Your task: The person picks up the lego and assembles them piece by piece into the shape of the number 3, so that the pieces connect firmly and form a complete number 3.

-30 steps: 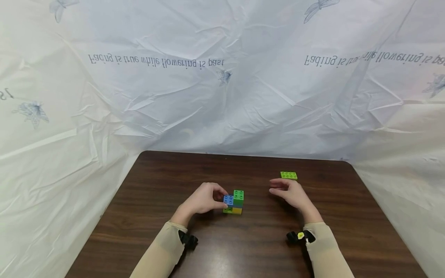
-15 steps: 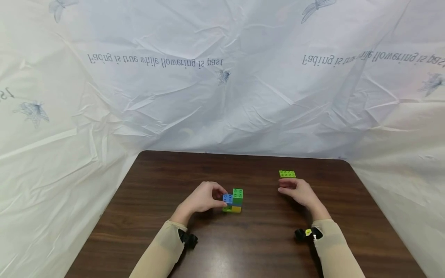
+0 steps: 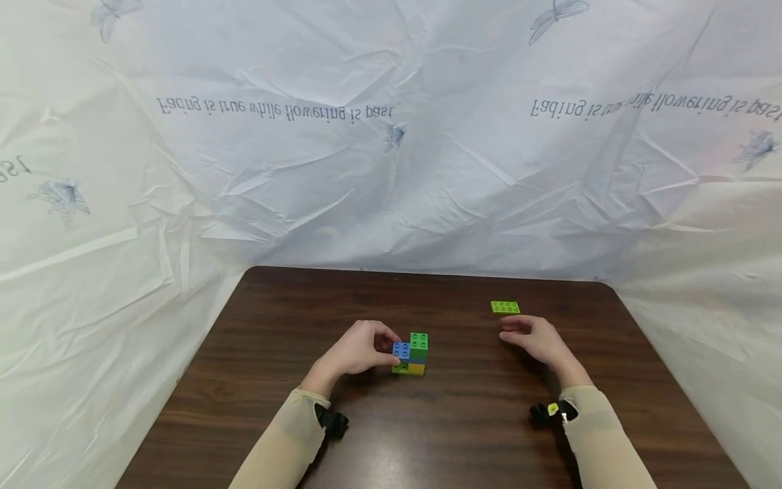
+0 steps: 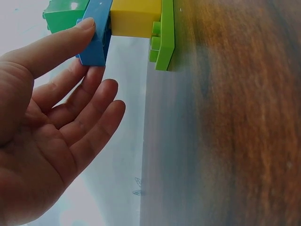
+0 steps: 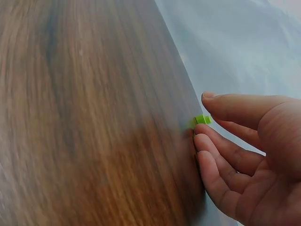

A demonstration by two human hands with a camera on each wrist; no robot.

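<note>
My left hand (image 3: pixel 359 350) pinches the blue brick (image 4: pixel 97 40) of a small stack between thumb and fingers. In the left wrist view the stack has a green brick (image 4: pixel 66 14) on one side of the blue one. A yellow brick (image 4: pixel 136 18) is on the other side, joined to a thin lime plate (image 4: pixel 166 37) that meets the table. Farther right, my right hand (image 3: pixel 540 341) is over the table with nothing in its relaxed fingers. A loose lime plate (image 3: pixel 505 308) with studs lies just beyond its fingertips, apart from them in the head view.
The dark wooden table (image 3: pixel 440 421) has rounded far corners. White printed sheeting (image 3: pixel 366 204) hangs behind it and at both sides. A wrist camera (image 3: pixel 334 424) is strapped to each forearm.
My right hand has moved to the right, away from the stack, and now sits in front of the loose lime plate. The left hand keeps its pinch on the blue brick.
</note>
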